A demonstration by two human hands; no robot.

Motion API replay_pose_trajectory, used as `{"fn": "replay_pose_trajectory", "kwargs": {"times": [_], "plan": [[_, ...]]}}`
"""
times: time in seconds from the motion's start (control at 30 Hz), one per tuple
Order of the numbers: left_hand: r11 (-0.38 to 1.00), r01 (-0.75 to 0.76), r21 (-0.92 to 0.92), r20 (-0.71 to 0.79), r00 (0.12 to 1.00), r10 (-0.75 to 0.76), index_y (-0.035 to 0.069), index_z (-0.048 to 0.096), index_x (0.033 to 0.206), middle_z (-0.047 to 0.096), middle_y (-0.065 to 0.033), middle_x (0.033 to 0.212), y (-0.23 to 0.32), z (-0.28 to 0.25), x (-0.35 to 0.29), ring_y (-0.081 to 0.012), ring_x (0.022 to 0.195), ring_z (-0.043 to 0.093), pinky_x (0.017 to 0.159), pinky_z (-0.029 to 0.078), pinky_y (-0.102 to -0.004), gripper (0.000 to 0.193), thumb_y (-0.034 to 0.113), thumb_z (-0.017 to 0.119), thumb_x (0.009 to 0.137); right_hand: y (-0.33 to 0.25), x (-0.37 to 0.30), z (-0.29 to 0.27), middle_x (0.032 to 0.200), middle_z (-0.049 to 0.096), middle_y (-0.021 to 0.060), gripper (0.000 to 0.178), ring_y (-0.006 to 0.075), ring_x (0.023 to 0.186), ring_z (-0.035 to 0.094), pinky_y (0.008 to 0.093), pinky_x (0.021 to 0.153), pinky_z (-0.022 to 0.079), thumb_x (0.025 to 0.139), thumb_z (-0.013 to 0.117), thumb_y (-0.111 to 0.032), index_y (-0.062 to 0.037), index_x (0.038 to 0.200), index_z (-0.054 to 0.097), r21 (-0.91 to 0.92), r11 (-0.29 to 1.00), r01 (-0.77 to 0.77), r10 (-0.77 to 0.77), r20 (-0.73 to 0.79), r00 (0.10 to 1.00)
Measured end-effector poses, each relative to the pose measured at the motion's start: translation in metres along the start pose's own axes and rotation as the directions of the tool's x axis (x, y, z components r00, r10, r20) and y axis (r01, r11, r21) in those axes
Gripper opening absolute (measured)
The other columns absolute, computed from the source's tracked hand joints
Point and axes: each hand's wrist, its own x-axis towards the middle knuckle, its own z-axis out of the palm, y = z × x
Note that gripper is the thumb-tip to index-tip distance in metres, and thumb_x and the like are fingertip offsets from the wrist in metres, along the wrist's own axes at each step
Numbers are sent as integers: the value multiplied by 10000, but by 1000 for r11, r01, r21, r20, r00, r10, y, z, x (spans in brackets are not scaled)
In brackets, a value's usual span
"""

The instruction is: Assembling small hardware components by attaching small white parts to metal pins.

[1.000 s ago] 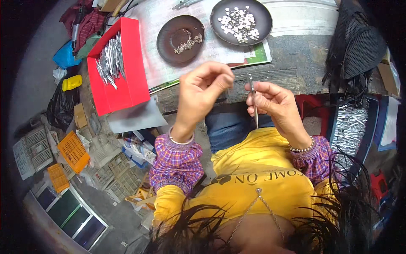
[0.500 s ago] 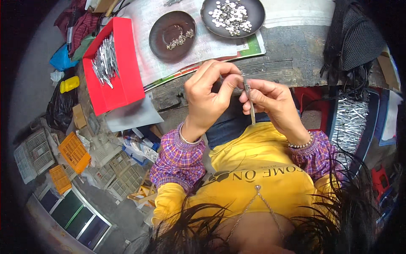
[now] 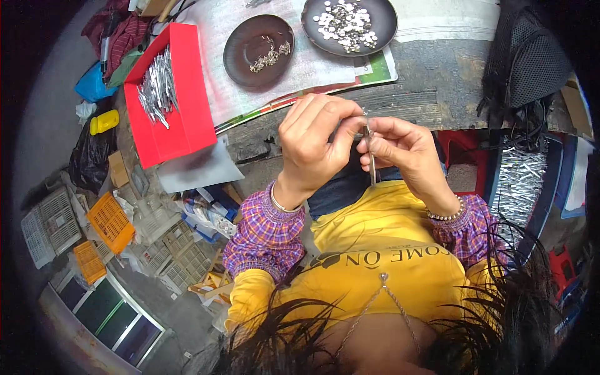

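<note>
Between the thumb and fingers of my right hand (image 3: 409, 150) is a slim silver metal strip (image 3: 373, 167), held nearly upright with its lower end pointing toward my body. My left hand (image 3: 315, 137) is closed in a pinch at the strip's upper end. Whatever sits between those left fingertips is too small and covered to name. Beyond my hands, a dark round dish (image 3: 240, 65) holds small thin metal pins. A second dark dish (image 3: 390, 25) holds many shiny round discs. At the left, a red box (image 3: 181, 140) contains a pile of slim silver metal pieces (image 3: 158, 87).
A worn wooden bench (image 3: 447, 78) carries the dishes on white paper sheets (image 3: 212, 56). Black mesh fabric (image 3: 537, 65) lies at its right end. A blue-edged bin of silver strips (image 3: 519, 181) stands at my right. Orange baskets (image 3: 111, 222) and grey crates lie on the floor at left.
The metal strip has turned slightly more upright. My left fingers have shifted a little at its upper end, and the whole view has moved slightly.
</note>
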Motion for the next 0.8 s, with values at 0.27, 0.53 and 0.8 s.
{"fn": "replay_pose_trajectory", "kwargs": {"times": [0.27, 0.53, 0.8], "plan": [[999, 22, -50, 4, 1000, -22, 48, 591, 756, 592, -61, 686, -1, -1, -3, -238, 629, 575, 573, 440, -324, 148, -13, 672, 649, 4, 1, 1, 898, 639, 89, 267, 141, 749, 625, 265, 687, 535, 859, 600, -86, 11, 1106, 565, -86, 990, 108, -108, 5, 994], [785, 500, -366, 248, 866, -435, 23, 625, 811, 636, -21, 741, 5, -12, 3, -64, 608, 568, 551, 441, -198, 99, 91, 685, 772, -5, -2, 3, 877, 646, 96, 258, 139, 757, 625, 260, 685, 532, 849, 604, -59, 21, 1094, 584, -144, 981, 133, -134, 4, 991], [663, 603, -444, 439, 791, -425, -1, 637, 870, 634, -20, 773, 1, -20, 3, -50, 675, 574, 607, 454, -189, 120, 93, 662, 801, -11, -4, 3, 870, 647, 100, 229, 143, 747, 626, 254, 680, 525, 842, 606, -39, 33, 1059, 598, -172, 982, 80, -68, 72, 995]]}}
